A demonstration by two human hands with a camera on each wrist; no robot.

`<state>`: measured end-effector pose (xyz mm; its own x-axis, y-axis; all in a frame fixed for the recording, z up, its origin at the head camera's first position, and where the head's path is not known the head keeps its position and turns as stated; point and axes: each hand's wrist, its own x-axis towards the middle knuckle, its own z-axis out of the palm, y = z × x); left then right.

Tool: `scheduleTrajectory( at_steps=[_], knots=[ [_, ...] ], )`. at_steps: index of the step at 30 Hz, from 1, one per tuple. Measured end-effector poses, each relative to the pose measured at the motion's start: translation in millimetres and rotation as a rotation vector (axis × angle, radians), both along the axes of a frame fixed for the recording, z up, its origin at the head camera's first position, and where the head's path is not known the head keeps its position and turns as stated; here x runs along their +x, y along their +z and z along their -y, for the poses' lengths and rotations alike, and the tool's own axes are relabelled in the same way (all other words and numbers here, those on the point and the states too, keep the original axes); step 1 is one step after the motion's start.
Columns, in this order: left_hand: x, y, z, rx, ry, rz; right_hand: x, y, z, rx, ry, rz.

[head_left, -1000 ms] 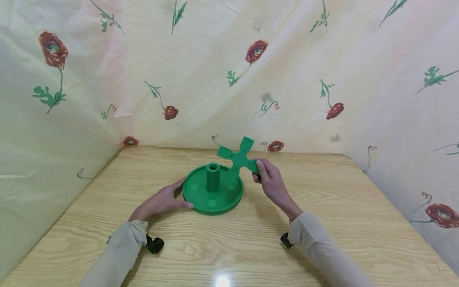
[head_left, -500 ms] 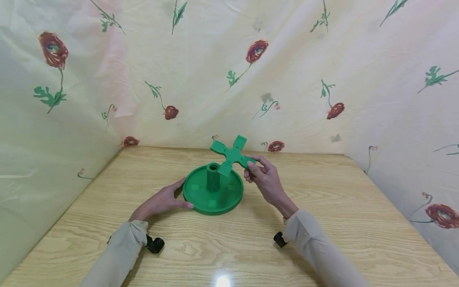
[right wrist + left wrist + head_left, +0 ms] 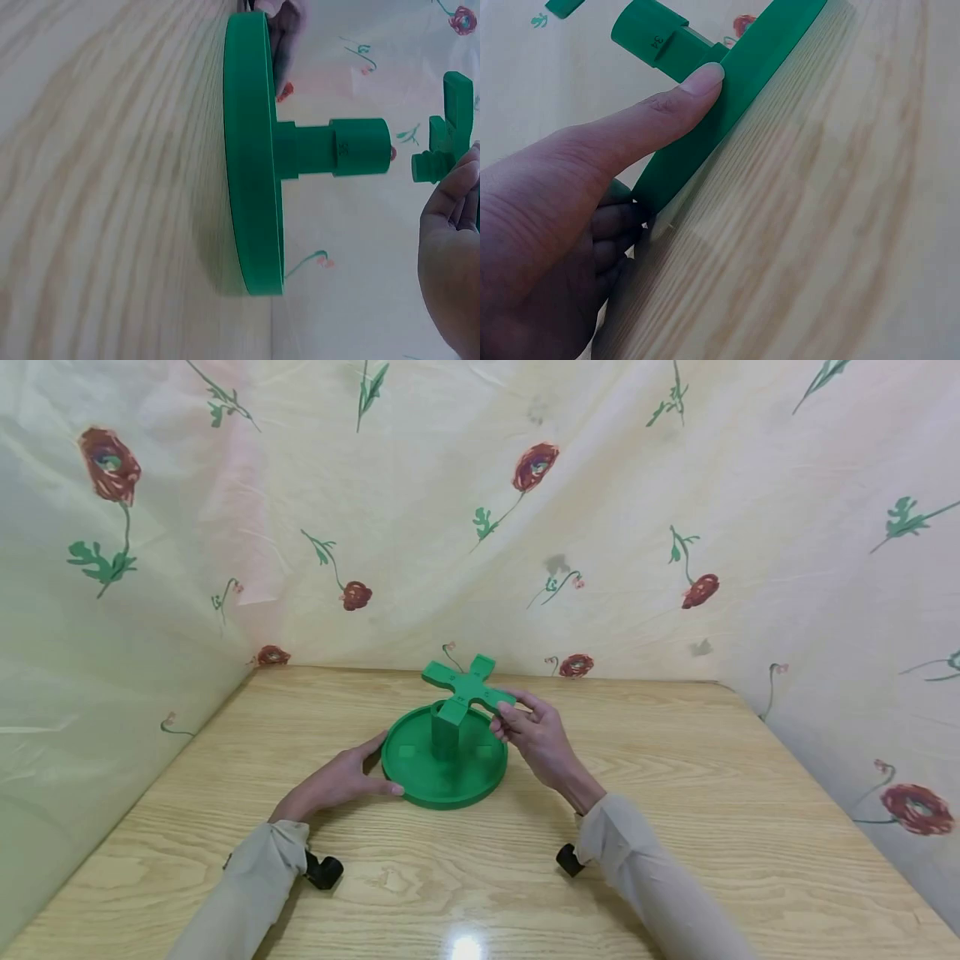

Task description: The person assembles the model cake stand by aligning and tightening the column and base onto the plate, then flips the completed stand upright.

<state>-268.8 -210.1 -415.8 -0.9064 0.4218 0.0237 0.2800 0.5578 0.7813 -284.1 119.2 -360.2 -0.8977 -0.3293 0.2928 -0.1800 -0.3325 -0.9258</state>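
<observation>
A round green base [image 3: 416, 777] with a raised rim lies flat on the table, and a hollow green post [image 3: 446, 742] stands upright at its middle. My left hand [image 3: 337, 782] grips the base's left edge, thumb at the front of the rim and fingers farther back. Over the post, my right hand [image 3: 542, 739] pinches one arm of a green four-armed cross piece [image 3: 469, 687]. In the right wrist view, a short stub [image 3: 426, 166] under the cross faces the post's top [image 3: 361, 146] across a small gap. The post's opening is mostly hidden in the head view.
The wooden table [image 3: 450, 877] runs back to a flowered cloth [image 3: 420, 510], which also hangs at both sides. Small black devices sit at the left wrist [image 3: 324, 872] and the right wrist [image 3: 570, 860].
My right hand has carried the cross piece leftward, from the base's right side to over the post, and levelled it. My left hand and the base have stayed in place.
</observation>
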Motion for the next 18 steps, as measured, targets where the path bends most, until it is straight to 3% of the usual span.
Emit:
scheduleTrajectory(
  at_steps=[18],
  knots=[
    [1.0,-2.1,1.3,-0.007,-0.001,-0.005,-5.3,-13.8,25,0.006,0.031,0.015]
  ],
)
